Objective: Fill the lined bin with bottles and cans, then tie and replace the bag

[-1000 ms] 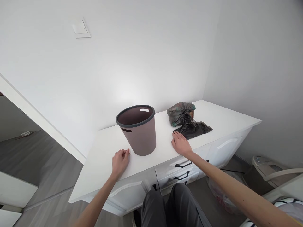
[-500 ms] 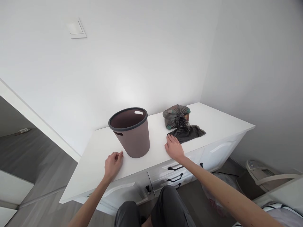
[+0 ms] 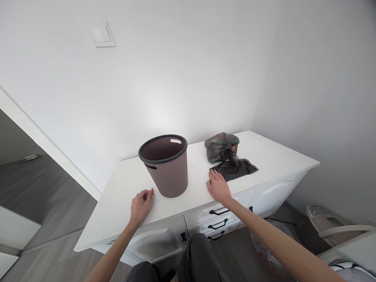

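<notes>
A brownish-mauve trash bin with a dark rim and handle slots stands upright on the white cabinet top. Just left of its base, my left hand rests on the surface with fingers curled in and no object visible in them. My right hand lies palm down with fingers stretched out, fingertips at the left edge of a black plastic bag's flattened top. Behind that spread plastic sits the knotted, filled body of the trash bag, with coloured contents showing through.
Drawers with black handles front the cabinet below. A light switch is on the wall behind. On the right floor side stand a beige appliance and a clear plastic bag. A doorway opens at left.
The view has shifted slightly, and my knees have moved to the left in the picture. Both hands, the bin and the bag keep their places on the cabinet top.
</notes>
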Available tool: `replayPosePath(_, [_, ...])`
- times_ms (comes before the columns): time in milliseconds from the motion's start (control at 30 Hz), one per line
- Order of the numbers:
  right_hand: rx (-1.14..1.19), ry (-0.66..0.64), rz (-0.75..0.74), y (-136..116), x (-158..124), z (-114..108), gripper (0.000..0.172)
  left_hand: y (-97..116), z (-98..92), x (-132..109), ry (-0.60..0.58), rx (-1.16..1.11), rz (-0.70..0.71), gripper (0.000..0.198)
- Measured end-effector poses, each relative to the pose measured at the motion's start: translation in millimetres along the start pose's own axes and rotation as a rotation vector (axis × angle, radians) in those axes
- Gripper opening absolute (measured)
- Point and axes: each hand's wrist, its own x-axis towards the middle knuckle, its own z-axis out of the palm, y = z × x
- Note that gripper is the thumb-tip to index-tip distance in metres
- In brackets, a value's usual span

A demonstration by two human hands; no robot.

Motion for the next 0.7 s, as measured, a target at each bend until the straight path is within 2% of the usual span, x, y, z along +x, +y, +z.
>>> replayPosePath(433, [-0.004,0.065,-0.021,3,0,12,0.052,-2,-2.1,-2,0.005,-0.026,0.013,0.052])
replayPosePath(700, [-0.001,0.016,-0.019,3,0,13,0.054,-3,-5.6,-5,-0.010,-0.065,-0.016,0.052])
